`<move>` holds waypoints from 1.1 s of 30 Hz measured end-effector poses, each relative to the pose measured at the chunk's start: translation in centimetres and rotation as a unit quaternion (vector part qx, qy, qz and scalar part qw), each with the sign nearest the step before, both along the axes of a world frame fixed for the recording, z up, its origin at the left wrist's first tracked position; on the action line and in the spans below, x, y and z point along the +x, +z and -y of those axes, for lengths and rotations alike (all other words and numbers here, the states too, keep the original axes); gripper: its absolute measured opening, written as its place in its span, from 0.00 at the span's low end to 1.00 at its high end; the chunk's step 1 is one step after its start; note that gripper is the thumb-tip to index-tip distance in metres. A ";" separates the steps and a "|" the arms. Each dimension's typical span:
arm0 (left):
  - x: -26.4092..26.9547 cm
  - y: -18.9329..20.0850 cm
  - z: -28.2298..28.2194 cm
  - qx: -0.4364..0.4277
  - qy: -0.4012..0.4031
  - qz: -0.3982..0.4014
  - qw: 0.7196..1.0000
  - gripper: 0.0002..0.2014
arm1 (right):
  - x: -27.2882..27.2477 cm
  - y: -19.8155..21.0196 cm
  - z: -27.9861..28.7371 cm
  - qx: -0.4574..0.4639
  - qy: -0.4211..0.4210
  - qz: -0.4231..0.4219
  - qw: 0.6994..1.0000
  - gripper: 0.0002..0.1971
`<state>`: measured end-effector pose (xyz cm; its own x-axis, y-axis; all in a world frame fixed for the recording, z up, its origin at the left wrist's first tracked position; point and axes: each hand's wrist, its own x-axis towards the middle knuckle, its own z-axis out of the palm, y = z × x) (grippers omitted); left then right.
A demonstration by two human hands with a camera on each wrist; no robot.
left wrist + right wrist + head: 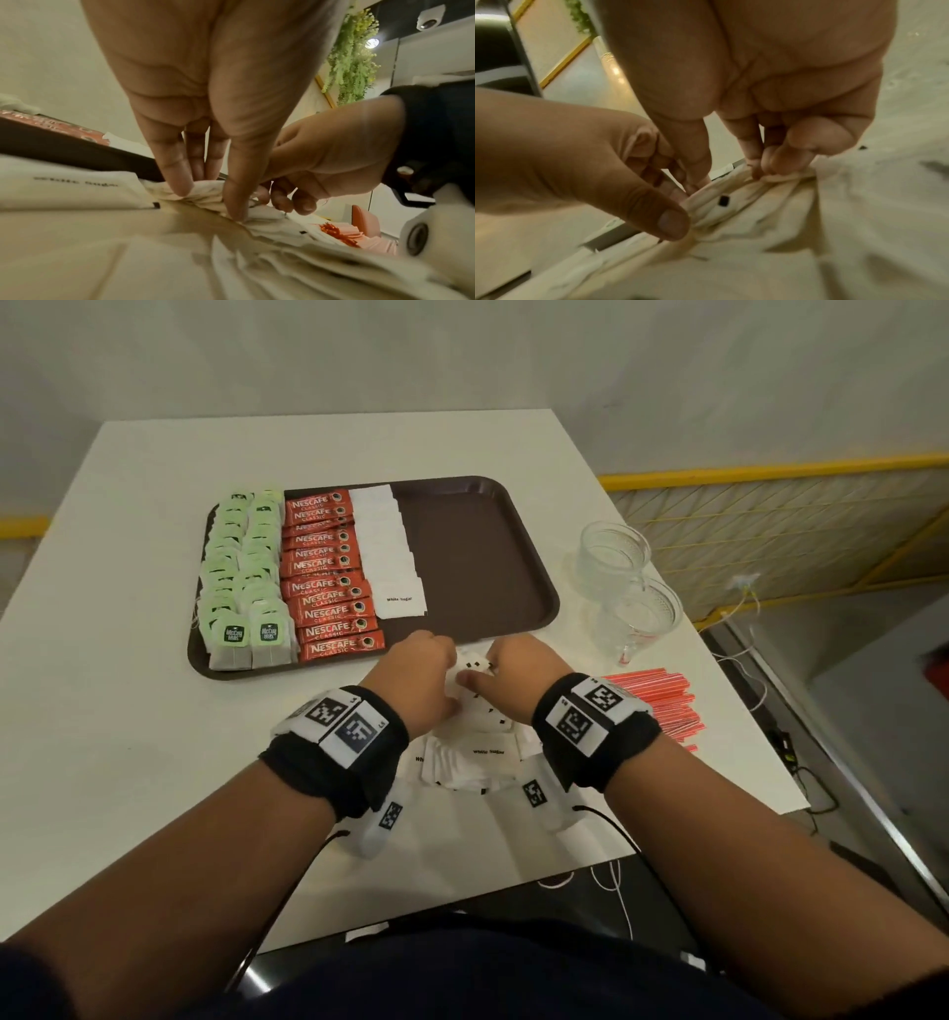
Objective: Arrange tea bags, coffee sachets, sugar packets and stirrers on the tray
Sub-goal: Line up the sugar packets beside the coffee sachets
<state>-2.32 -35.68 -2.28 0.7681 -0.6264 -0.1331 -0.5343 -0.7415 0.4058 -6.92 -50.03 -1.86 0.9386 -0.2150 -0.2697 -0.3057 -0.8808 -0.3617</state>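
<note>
Both hands are pinched on the same small bunch of white sugar packets (475, 671) lying on the table (154, 737) just in front of the tray's (477, 546) near edge. From my head view I only get the backs of my left hand (418, 677) and right hand (518, 672) meeting over the pile; which fingers hold is hidden there.

On the left wrist view, I see my left thumb and fingertips (180, 185) pressing crumpled packet paper (208, 192) between them, with the right hand (331, 162) curled in from the side. Seen from the right wrist, my right thumb (695, 158) and curled fingers (790, 158) clamp the far ends of the packets (744, 194), while the left thumb (670, 223) pins the near ends.

Only the head view shows the tray's layout: two columns of green tea bags (246, 572) at the left, a column of red coffee sachets (328, 572) next, a partial column of sugar packets (387, 541), and bare brown tray to the right. More loose sugar packets (482, 757) lie fanned between my wrists. Red stirrers (662, 706) lie on the table beside my right wrist, with two clear glasses (626, 588) beyond them.
</note>
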 end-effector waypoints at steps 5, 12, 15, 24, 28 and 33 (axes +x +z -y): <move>-0.4 -0.2 -0.6 -0.060 0.036 -0.052 0.996 0.16 | 0.7 -0.6 0.2 0.061 -0.053 0.012 0.997 0.23; -0.1 0.0 -1.9 -0.159 0.090 -0.125 0.975 0.06 | 0.6 -0.8 0.5 0.190 -0.092 0.056 0.976 0.15; 0.2 0.2 -2.3 -0.198 0.126 -0.138 0.962 0.05 | 0.3 -0.6 0.7 0.256 -0.110 0.065 0.958 0.15; 0.1 1.6 -2.5 -0.327 0.214 -0.195 0.899 0.22 | -1.0 2.3 0.2 0.404 -0.107 0.158 0.895 0.13; -0.6 2.5 -2.8 -0.438 0.145 -0.472 0.752 0.21 | -1.1 2.3 -0.8 0.483 -0.131 0.183 0.846 0.09; -0.7 1.8 -3.7 -0.501 0.153 -0.495 0.694 0.16 | -0.2 1.1 -2.8 0.449 -0.152 0.196 0.858 0.08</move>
<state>-3.04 -31.97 -0.44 0.7283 -0.6133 -0.3056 0.4930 0.1593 0.8553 -7.09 -47.26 -0.73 0.9323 -0.3371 -0.1310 -0.1715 -0.0929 -0.9808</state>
